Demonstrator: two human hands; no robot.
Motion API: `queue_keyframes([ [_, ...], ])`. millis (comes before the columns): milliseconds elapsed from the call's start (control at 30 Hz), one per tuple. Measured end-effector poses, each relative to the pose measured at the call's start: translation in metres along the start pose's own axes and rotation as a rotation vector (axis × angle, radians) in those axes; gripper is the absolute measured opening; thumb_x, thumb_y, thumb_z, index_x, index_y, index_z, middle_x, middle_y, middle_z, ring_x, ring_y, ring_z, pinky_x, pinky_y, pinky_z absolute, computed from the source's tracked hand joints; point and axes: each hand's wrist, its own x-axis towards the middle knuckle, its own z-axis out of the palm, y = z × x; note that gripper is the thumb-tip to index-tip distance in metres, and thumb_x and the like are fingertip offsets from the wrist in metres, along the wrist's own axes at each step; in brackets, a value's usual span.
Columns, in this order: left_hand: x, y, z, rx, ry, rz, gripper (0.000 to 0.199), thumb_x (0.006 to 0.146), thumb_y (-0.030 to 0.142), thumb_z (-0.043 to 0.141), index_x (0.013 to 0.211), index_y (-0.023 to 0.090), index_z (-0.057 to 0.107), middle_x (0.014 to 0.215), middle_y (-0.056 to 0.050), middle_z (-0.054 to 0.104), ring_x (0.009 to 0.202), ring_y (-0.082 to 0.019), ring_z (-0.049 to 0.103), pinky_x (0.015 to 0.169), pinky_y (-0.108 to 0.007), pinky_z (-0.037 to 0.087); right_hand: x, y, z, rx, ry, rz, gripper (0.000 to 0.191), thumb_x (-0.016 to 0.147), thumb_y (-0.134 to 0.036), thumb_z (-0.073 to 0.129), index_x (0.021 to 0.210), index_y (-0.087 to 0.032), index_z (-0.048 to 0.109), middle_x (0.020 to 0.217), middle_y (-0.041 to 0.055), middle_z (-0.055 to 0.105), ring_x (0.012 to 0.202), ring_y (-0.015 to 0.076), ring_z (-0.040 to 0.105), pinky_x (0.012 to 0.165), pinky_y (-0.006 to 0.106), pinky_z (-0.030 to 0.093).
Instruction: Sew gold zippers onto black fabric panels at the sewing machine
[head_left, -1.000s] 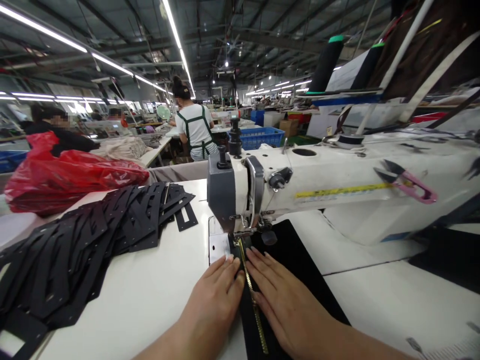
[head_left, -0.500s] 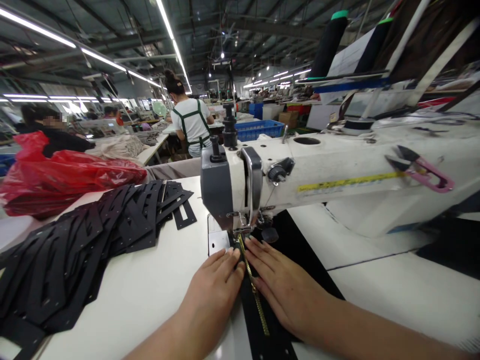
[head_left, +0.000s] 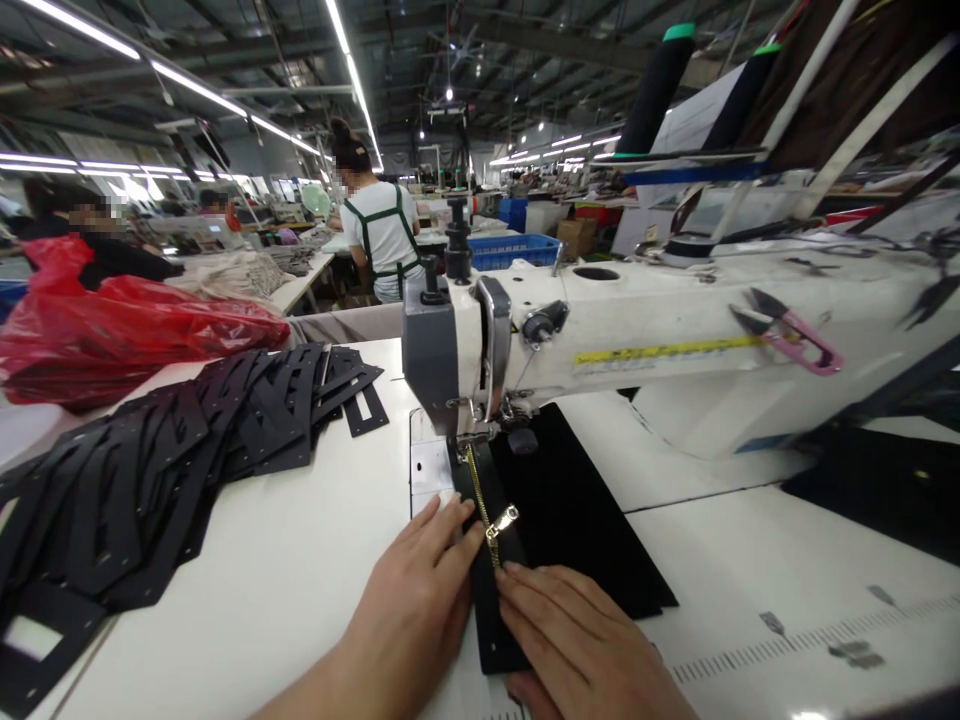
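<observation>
A brass-toothed zipper (head_left: pixel 478 490) runs down a narrow black strip (head_left: pixel 489 625), its far end beneath the needle area of a white and grey sewing machine (head_left: pixel 430 350). The metal zipper pull (head_left: pixel 504 522) sticks out to the right. My left hand (head_left: pixel 416 585) rests along the strip's left side, fingers stretched out flat beside the zipper. Nearer to me, my right hand (head_left: pixel 574 635) lies with extended fingers over the strip's right side, fingertips by the zipper just below the pull. A wider black fabric panel (head_left: pixel 589 525) spreads to the right under the machine arm.
At left lies an overlapping heap of black slotted pieces (head_left: pixel 187 440), with a red plastic bag (head_left: pixel 142 330) behind. Pink-handled snips (head_left: pixel 795 335) rest against the machine arm. Beyond are a blue crate (head_left: pixel 517 252) and a person in a green-strapped apron (head_left: pixel 382 230).
My right hand has drawn back toward me along the strip, uncovering the zipper pull and more black fabric. The strip has advanced toward the machine, while my left hand stays beside it.
</observation>
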Motion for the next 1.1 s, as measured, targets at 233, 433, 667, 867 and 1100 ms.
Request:
queue_keyframes([
  [233, -0.007, -0.005, 0.011, 0.013, 0.019, 0.031, 0.037, 0.079, 0.013, 0.04, 0.113, 0.015, 0.056, 0.114, -0.011, 0.062, 0.112, -0.027, 0.053, 0.098, -0.051, 0.04, 0.005, 0.009, -0.006, -0.074, -0.028, -0.141, 0.033, 0.093, -0.019, 0.035, 0.089, -0.009, 0.066, 0.091, 0.0096, 0.07, 0.085, 0.0191, 0.065, 0.069, 0.028, 0.055],
  [433, -0.008, -0.011, 0.011, 0.103, -0.019, 0.163, 0.034, 0.082, 0.008, 0.036, 0.107, 0.009, 0.058, 0.114, -0.017, 0.061, 0.111, -0.026, 0.054, 0.091, -0.043, 0.048, 0.009, 0.006, 0.002, -0.094, 0.05, -0.094, 0.041, 0.097, -0.022, 0.028, 0.084, -0.012, 0.065, 0.085, 0.0054, 0.071, 0.079, 0.0162, 0.066, 0.066, 0.026, 0.053],
  [667, -0.006, -0.005, 0.009, 0.087, -0.003, 0.151, 0.031, 0.083, 0.005, 0.035, 0.1, 0.006, 0.061, 0.107, -0.019, 0.063, 0.104, -0.025, 0.059, 0.089, -0.043, 0.049, 0.017, 0.013, -0.012, 0.007, -0.032, -0.077, 0.031, 0.093, -0.02, 0.036, 0.089, -0.01, 0.065, 0.088, 0.0082, 0.07, 0.082, 0.0178, 0.065, 0.07, 0.028, 0.055],
  [867, -0.004, -0.005, 0.006, 0.08, -0.03, 0.12, 0.03, 0.081, 0.008, 0.038, 0.099, 0.007, 0.062, 0.106, -0.019, 0.064, 0.103, -0.027, 0.059, 0.088, -0.045, 0.05, 0.036, 0.029, -0.006, -0.109, -0.228, 0.104, 0.041, 0.087, -0.018, 0.036, 0.118, 0.002, 0.053, 0.125, 0.0209, 0.05, 0.117, 0.0286, 0.046, 0.091, 0.045, 0.046],
  [1100, 0.003, -0.013, 0.007, 0.091, -0.03, 0.151, 0.031, 0.081, 0.007, 0.036, 0.097, 0.007, 0.062, 0.104, -0.018, 0.065, 0.101, -0.028, 0.061, 0.084, -0.044, 0.052, 0.037, 0.034, 0.006, -0.122, -0.252, 0.103, 0.042, 0.086, -0.019, 0.036, 0.119, -0.001, 0.054, 0.128, 0.017, 0.048, 0.119, 0.0275, 0.044, 0.094, 0.041, 0.044],
])
